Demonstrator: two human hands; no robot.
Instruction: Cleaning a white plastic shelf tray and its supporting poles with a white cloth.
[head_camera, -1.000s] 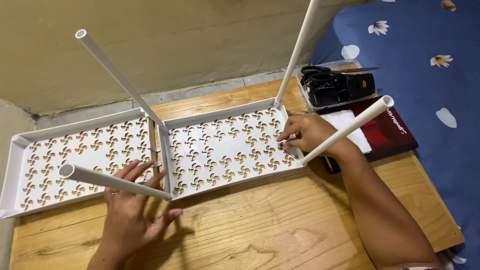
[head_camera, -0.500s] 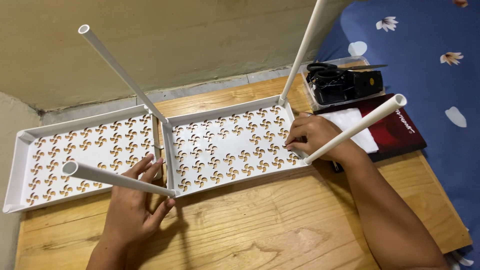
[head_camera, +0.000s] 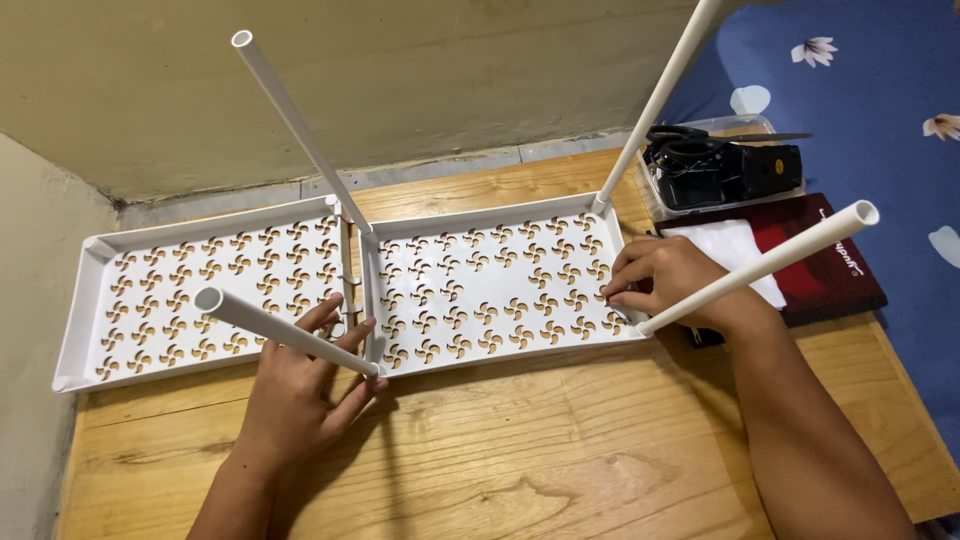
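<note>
Both hands rest on white perforated shelf trays lying upside down on the wooden surface (head_camera: 560, 450). Left hand (head_camera: 300, 385) lies flat with fingers spread at the near edge where the left tray (head_camera: 200, 290) and the right tray (head_camera: 490, 285) meet, its fingertips touching the joint between them; it grips nothing. A white tube leg (head_camera: 285, 330) rises from that near corner and slants over the back of this hand toward the camera. Right hand (head_camera: 670, 280) sits at the right tray's near right corner, fingers curled and pressed down on the rim beside the base of another white tube leg (head_camera: 760, 268), which slants up and away to the right over the wrist; whether the fingertips pinch anything I cannot tell.

Beyond the left hand, a third tube leg (head_camera: 300, 125) climbs from the far end of the joint. Beyond the right hand, a fourth leg (head_camera: 655, 100) rises from the right tray's far corner and leaves the frame.

Just right of the right hand lies a dark red book (head_camera: 830, 260) with white paper (head_camera: 735, 250) on it. Farther off stands a clear plastic box (head_camera: 720, 170) holding black scissors (head_camera: 690, 140) and a black tool. Blue floral bedding (head_camera: 880, 110) lies past it.
</note>
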